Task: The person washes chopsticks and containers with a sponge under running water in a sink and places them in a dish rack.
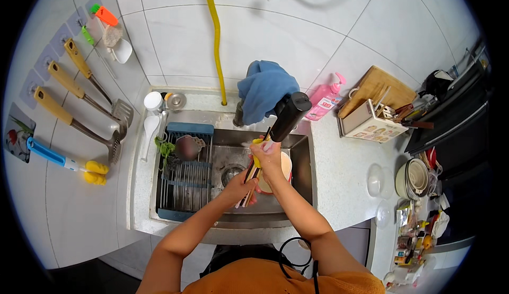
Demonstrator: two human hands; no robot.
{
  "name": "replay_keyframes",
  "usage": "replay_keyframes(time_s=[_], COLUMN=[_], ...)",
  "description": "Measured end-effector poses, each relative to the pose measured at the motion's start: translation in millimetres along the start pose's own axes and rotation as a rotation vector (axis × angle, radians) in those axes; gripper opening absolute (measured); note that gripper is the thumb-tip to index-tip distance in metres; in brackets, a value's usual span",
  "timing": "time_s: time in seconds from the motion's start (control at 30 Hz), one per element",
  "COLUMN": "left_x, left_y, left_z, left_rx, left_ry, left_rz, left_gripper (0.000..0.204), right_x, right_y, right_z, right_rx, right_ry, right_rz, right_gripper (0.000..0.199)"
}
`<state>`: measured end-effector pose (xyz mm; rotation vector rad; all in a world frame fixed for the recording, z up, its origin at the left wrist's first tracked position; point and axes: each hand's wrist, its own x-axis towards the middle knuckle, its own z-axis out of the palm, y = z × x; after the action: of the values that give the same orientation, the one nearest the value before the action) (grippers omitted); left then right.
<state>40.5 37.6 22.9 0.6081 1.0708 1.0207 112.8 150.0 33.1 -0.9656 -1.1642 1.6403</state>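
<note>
Over the sink [302, 167], my left hand [241, 189] is closed around the lower part of a bundle of chopsticks [251, 174], some dark, some light. My right hand [269, 159] grips the same bundle higher up, with a yellow sponge or cloth [257, 161] pressed against it. Whitish foam shows by the right fingers. Partly hidden beneath my right hand, a cream bowl [287, 164] with a reddish outside rests in the basin. Just above that hand a black cylinder [290, 116] slants down, close to the blue cloth [266, 90] draped over the faucet.
A blue-ended drying rack [185, 183] spans the basin's left side, with green leaves [166, 151] in it. A pink soap bottle [324, 100], a utensil holder [371, 122] and a cutting board [379, 85] stand right. Spatulas [69, 114] hang on the left wall.
</note>
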Motion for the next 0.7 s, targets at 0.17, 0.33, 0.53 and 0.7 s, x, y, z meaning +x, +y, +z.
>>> replay_keyframes(time_s=[0.17,0.33,0.53,0.7], left_x=[-9,-12,-14,-19], left_y=[4,5,-4,2], left_z=[5,4,-8,-7], left_rx=[0.089,-0.038,-0.714,-0.686], left_ry=[-0.058,-0.130,-0.439,-0.472], left_rz=[0.050,-0.041,-0.170,-0.166], left_gripper=[0.017,0.018,0.025,0.021], right_x=[9,28,47,51], right_y=[-10,-23,-12,-4], right_z=[0,-9,-29,-32], right_rx=[0.015,0.134,0.364,0.190], right_ry=[0.019,0.127,-0.008,0.077], right_rz=[-0.055,0.140,0.294,0.177], right_gripper=[0.020,0.008,0.014,0.016])
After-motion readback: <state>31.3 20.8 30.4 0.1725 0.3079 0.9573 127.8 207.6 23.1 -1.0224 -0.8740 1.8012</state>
